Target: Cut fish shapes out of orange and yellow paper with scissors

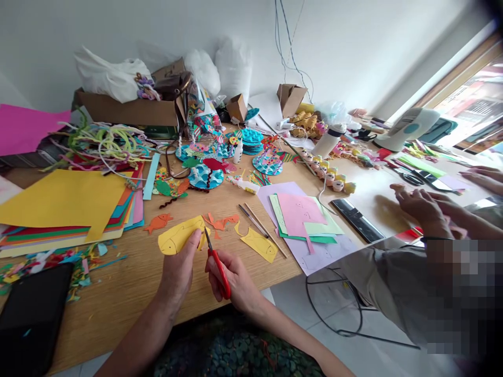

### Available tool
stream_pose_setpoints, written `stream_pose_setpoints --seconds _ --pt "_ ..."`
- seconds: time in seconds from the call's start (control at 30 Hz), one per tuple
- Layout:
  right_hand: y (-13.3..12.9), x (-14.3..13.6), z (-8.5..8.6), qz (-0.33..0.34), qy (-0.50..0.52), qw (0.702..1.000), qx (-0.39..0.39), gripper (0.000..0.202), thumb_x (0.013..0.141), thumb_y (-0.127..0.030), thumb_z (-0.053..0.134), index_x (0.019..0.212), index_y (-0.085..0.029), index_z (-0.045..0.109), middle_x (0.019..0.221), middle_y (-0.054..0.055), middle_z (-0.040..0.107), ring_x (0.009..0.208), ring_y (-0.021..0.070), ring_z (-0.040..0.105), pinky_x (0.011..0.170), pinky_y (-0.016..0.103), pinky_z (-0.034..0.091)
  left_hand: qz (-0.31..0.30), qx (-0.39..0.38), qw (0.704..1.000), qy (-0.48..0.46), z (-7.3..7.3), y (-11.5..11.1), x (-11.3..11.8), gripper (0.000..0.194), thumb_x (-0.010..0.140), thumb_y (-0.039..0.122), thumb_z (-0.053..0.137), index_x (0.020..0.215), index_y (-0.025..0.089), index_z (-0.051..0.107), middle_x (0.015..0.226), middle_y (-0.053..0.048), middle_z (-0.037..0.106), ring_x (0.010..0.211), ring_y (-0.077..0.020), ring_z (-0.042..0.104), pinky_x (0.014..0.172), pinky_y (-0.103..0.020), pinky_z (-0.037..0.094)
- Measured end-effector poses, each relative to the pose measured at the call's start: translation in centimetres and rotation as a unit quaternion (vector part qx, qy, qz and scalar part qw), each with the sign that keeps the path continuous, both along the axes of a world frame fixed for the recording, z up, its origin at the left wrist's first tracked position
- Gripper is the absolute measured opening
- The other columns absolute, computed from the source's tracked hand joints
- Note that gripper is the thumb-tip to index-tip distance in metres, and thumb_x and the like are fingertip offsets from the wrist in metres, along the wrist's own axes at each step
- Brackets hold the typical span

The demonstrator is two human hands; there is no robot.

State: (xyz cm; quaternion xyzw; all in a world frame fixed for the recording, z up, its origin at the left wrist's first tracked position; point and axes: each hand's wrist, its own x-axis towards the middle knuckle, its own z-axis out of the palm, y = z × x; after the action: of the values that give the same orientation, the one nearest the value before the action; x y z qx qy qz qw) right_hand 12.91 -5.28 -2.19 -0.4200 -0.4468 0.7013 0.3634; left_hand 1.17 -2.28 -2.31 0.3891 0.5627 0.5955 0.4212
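Note:
Between the thumb and fingers of my left hand (178, 269) is a piece of yellow paper (175, 240) with a fish outline drawn on it. My right hand (233, 277) grips red-handled scissors (220, 272), whose blades meet the paper's right edge. Beyond the paper lie orange paper scraps (222, 221), and to its left an orange paper fish (158, 222). Another yellow paper piece (259, 246) with a drawn fish rests right of the scissors, beside a pencil and thin sticks (265, 228).
Coloured paper sheets (63, 204) are stacked at left, above paper clippings and a black phone (33, 314). Blue paper discs with fish decorations (206, 177) stand at the back. Pink and green sheets (302, 214) lie at right, near a dark phone (357, 220) and another person's hands (422, 207).

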Motion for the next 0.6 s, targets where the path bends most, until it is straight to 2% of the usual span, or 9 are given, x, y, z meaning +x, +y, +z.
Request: stream_pose_setpoints --seconds 0.37,0.6 --pt "0.3 0.7 -0.1 0.033 -0.002 0.999 0.023 0.042 0.081 -0.057 0.051 0.068 -0.018 0.045 0.045 -0.007 0.046 0.034 0.0048 0.04 0.034 0.017 0.025 0.026 -0.057 0.992 -0.107 1.9 0.3 1.0 0.011 0.061 0.026 0.063 0.067 0.022 0.055 0.072 0.004 0.06 0.072 -0.015 0.056 0.067 -0.027 0.047" --pt "0.5 1.3 -0.3 0.023 -0.007 0.999 0.04 0.044 0.08 -0.058 0.051 0.066 -0.018 0.042 0.046 -0.007 0.045 0.035 0.0049 0.041 0.035 0.016 0.028 0.054 -0.07 0.979 -0.182 2.3 0.4 2.2 0.016 0.054 0.023 0.069 0.067 0.021 0.059 0.073 0.004 0.063 0.073 -0.0138 0.057 0.067 -0.025 0.046"
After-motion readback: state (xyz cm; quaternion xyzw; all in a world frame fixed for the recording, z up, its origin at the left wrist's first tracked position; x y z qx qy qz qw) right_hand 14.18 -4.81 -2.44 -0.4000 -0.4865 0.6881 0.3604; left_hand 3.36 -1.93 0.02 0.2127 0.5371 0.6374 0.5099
